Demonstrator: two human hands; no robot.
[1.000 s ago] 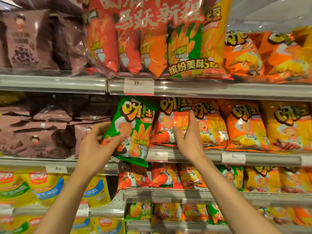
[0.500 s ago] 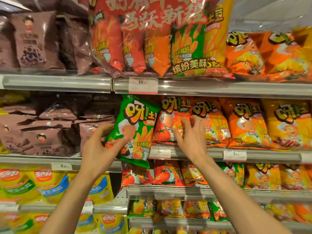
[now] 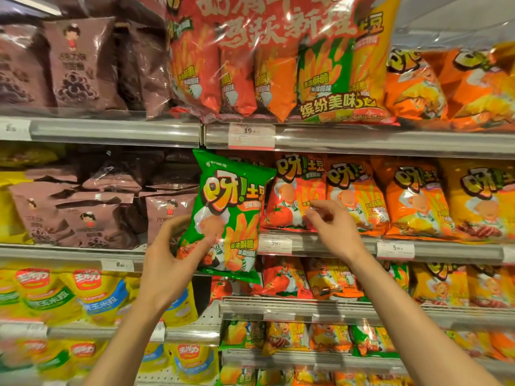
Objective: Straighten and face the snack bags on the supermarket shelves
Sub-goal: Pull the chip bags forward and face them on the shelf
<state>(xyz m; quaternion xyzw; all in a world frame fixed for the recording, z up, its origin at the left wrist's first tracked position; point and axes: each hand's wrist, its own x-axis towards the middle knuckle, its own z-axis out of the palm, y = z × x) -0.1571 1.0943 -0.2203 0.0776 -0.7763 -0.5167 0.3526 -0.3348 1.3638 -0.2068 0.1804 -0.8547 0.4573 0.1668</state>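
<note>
My left hand (image 3: pixel 178 263) grips a green snack bag (image 3: pixel 231 215) by its lower left corner, thumb across the front. The bag is held upright and slightly tilted in front of the middle shelf's left end, label facing me. My right hand (image 3: pixel 331 227) hovers right in front of the red tomato snack bag (image 3: pixel 289 196) standing on the middle shelf (image 3: pixel 334 243). Its fingers are curled at the bag's front; whether they pinch the film is unclear. Orange bags (image 3: pixel 354 199) and yellow bags (image 3: pixel 479 199) stand in a row to the right.
Brown cookie bags (image 3: pixel 92 215) lie piled on the shelf to the left. A large multipack (image 3: pixel 278 57) stands on the top shelf above a price tag (image 3: pixel 250 135). Below are yellow corn-snack bags (image 3: pixel 69 296) and several small snack bags (image 3: pixel 306 280).
My right hand drew back from between the red and orange bags and its fingers curled in front of the red bag. The green bag stayed in my left hand, lifted slightly.
</note>
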